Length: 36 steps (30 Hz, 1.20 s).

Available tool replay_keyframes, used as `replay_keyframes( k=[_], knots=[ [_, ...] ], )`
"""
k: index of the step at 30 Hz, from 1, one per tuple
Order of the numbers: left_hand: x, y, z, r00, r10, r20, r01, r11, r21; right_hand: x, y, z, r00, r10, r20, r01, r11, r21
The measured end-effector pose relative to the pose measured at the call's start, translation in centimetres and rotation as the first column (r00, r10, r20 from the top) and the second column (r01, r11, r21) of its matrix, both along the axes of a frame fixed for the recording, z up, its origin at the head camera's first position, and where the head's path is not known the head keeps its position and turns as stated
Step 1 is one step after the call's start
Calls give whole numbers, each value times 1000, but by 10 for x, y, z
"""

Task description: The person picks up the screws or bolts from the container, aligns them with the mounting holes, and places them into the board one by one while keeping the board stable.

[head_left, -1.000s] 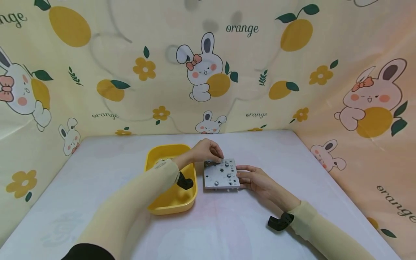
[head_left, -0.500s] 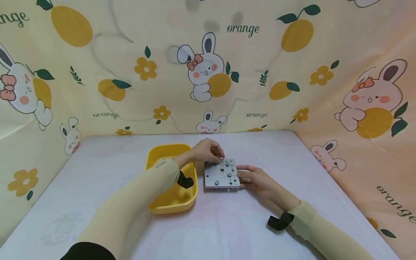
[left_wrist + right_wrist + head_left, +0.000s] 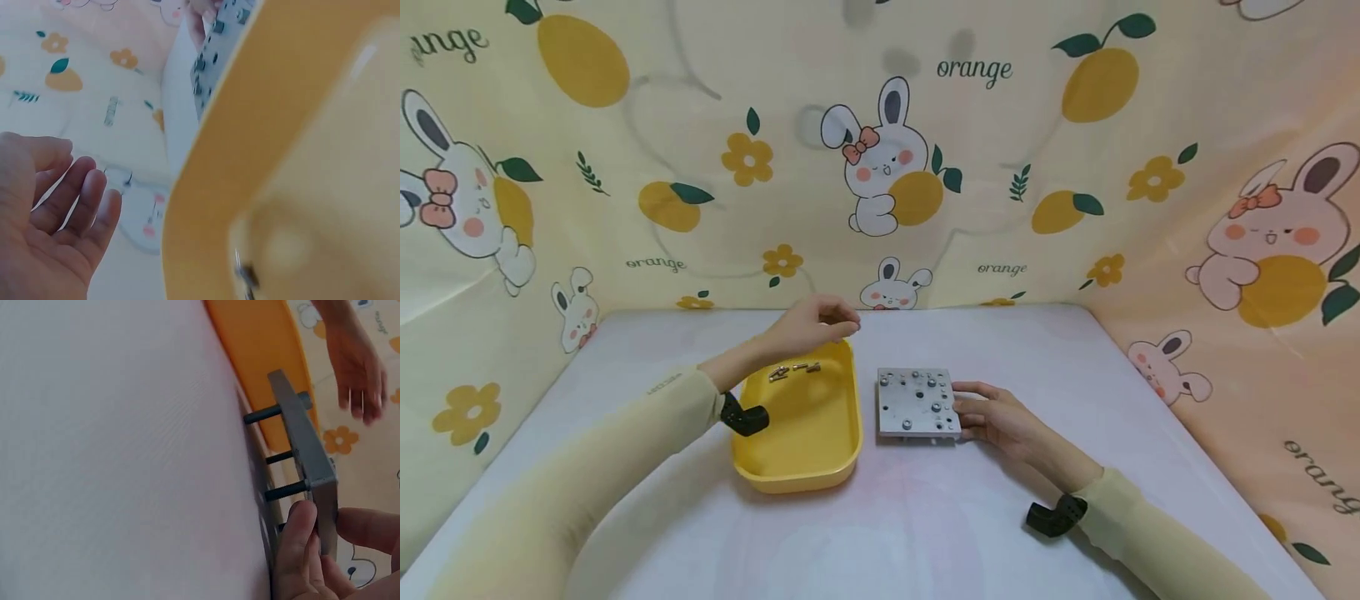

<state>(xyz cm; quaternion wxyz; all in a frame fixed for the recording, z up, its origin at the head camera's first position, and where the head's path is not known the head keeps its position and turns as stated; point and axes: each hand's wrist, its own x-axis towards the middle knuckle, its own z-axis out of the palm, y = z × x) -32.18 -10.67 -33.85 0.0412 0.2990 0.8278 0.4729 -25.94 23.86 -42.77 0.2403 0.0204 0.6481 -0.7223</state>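
Observation:
A square silver metal plate [image 3: 897, 410] with holes and several bolts set in it stands right of the yellow tray [image 3: 790, 483]. My right hand [image 3: 1000, 419] grips its right edge. In the right wrist view, thumb and fingers pinch the plate [image 3: 309, 447], and threaded bolt shanks [image 3: 287, 490] stick out beneath it. Over the tray's far rim hovers my left hand [image 3: 808, 325]. Its fingers are loosely bent with nothing visible between them in the left wrist view [image 3: 50, 219]. A few loose screws [image 3: 778, 374] lie at the tray's far end.
A white cloth [image 3: 925, 517] covers the table under tray and plate. Cream fabric printed with rabbits and oranges [image 3: 700, 142] hangs around the back and sides. Black wrist cameras [image 3: 745, 415] sit on both wrists.
My left hand has left the plate's far left corner and moved left, over the tray's back rim. That uncovers the screws in the tray. The right hand keeps its grip on the plate.

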Motion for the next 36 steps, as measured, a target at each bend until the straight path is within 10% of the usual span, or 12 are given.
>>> replay_keyframes(
  k=[11,36],
  knots=[
    [11,-66,-10,987,109,120,-100,992,-78,1,3,6,1000,16,5,-16,999,42],
    [-15,-56,-49,990,110,89,-92,978,-189,-3,2,-1,999,18,28,-19,999,26]
  ],
)
